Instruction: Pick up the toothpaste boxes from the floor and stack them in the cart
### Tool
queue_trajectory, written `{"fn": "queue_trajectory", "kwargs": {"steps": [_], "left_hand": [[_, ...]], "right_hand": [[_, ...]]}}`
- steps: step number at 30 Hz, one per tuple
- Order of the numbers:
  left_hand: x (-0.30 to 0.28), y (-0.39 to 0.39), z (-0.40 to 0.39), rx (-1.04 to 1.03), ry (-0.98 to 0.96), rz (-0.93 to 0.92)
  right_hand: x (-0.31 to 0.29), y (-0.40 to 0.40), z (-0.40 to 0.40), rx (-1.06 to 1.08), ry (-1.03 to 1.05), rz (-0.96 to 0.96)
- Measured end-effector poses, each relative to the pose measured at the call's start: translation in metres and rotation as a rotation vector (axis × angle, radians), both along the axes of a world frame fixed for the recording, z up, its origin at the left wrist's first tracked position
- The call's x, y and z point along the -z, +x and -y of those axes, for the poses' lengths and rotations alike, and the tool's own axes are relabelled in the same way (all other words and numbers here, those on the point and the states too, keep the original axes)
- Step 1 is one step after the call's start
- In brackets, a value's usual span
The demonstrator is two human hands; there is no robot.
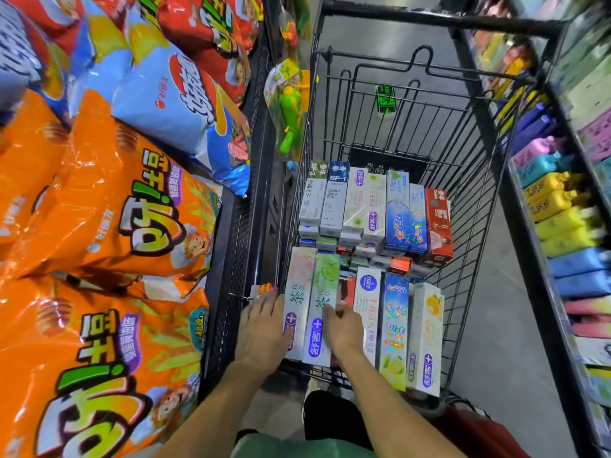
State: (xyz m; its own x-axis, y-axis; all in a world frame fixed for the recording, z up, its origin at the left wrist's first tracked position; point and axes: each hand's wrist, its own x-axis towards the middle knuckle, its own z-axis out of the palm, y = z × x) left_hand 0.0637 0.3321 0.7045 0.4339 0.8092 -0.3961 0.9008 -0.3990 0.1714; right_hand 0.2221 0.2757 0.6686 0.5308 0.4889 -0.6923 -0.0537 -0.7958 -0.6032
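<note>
Toothpaste boxes [325,309] packed against cart [476,206] left wall; left hand [263,332], right hand [344,328] fingers flat atop.

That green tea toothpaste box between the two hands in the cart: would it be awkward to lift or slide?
Probably not. The green tea box looks like thin, straight-edged card, so likely stiff yet crushable under a hard grip. Long and flat-sided, it should slide rather than roll. Its glossy print may be slightly slippery, and neighbouring boxes pressed alongside could drag.

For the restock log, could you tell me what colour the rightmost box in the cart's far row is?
Red, clearest in the head view.
</note>
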Motion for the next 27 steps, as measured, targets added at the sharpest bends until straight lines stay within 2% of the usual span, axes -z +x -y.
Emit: {"fn": "queue_trajectory", "kwargs": {"steps": [4, 12, 16, 21, 24, 27], "left_hand": [[-0.003, 0.003, -0.001, 0.080, 0.008, 0.014], [-0.029, 0.005, -0.005, 0.202, -0.003, 0.033], [-0.051, 0.001, 0.001, 0.316, 0.055, 0.050], [-0.079, -0.009, 0.026, 0.578, 0.162, 0.095], [-0.090, -0.032, 0.050, 0.733, 0.187, 0.143], [-0.097, -0.061, 0.083, 0.840, 0.192, 0.161]], "right_hand": [[-0.008, 0.007, 0.003, -0.021, 0.021, -0.069], [-0.034, 0.002, 0.017, -0.133, 0.058, 0.105], [-0.064, -0.008, 0.038, -0.199, 0.082, 0.288], [-0.108, -0.038, 0.097, -0.328, -0.064, 0.620], [-0.136, -0.075, 0.148, -0.295, -0.135, 0.769], [-0.159, -0.125, 0.206, -0.161, -0.187, 0.787]]}}
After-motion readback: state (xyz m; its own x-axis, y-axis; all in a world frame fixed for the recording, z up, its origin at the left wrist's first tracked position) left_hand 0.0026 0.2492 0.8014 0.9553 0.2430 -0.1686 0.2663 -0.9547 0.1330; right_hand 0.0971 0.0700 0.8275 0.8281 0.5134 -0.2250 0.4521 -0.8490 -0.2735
